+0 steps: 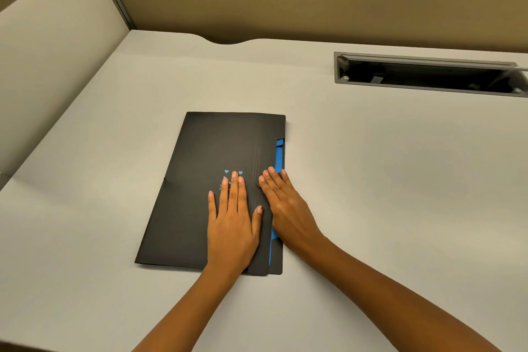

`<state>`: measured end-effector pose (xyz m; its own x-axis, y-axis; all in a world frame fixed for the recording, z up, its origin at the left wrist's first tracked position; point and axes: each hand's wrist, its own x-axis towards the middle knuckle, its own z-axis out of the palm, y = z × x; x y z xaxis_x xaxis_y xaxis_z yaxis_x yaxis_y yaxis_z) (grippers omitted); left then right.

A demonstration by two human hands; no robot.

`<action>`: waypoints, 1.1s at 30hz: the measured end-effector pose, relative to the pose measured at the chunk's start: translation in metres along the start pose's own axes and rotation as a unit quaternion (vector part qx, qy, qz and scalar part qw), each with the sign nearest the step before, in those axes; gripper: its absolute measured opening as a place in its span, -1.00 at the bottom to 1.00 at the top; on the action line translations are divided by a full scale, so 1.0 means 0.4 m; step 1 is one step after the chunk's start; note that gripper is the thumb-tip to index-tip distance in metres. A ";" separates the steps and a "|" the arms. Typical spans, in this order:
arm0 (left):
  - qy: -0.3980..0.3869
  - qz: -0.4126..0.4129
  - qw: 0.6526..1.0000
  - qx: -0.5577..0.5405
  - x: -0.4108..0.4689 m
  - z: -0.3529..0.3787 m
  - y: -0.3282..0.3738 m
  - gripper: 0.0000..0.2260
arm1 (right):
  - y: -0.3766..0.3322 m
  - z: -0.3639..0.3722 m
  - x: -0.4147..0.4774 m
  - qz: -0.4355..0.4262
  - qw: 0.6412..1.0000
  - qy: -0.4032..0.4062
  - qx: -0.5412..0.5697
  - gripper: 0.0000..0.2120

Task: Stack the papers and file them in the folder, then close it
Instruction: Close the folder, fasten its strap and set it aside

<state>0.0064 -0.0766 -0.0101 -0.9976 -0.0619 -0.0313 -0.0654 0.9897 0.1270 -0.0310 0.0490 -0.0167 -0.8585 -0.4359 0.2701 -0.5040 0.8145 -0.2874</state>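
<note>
On worktop (371,180), centre-left: we see black folder (211,157) lying flat, cover down. Blue divider tabs (279,153) peek from right edge; no loose papers visible, so we judge filing done. Left hand (233,223) flat on cover, fingers spread; right hand (285,203) flat along opening edge, gripping nothing. Hands side by side, nearly touching. Left, we judge: final press, perhaps fastening closure.

Desk (371,180), pale grey, recessed cable tray (428,77) at back right — bearing one closed black folder (200,174), flat.
</note>
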 end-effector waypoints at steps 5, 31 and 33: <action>-0.007 -0.002 1.000 -0.005 0.001 -0.002 -0.001 -0.34 | -0.001 -0.005 0.004 0.010 1.000 0.015 0.009 -0.45; 0.039 -0.290 0.933 -0.211 0.031 -0.168 -0.208 -0.52 | -0.106 -0.146 -0.037 0.457 0.796 -0.005 0.398 -0.61; 0.035 -0.308 0.920 -0.239 0.044 -0.185 -0.219 -0.55 | -0.101 -0.142 -0.032 0.450 0.806 -0.008 0.384 -0.64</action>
<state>-0.0072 -0.1739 0.0516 -0.7658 -0.6167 -0.1823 -0.6051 0.5952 0.5287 0.0058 0.0433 0.0437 -0.9070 0.1893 -0.3761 0.4194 0.3282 -0.8464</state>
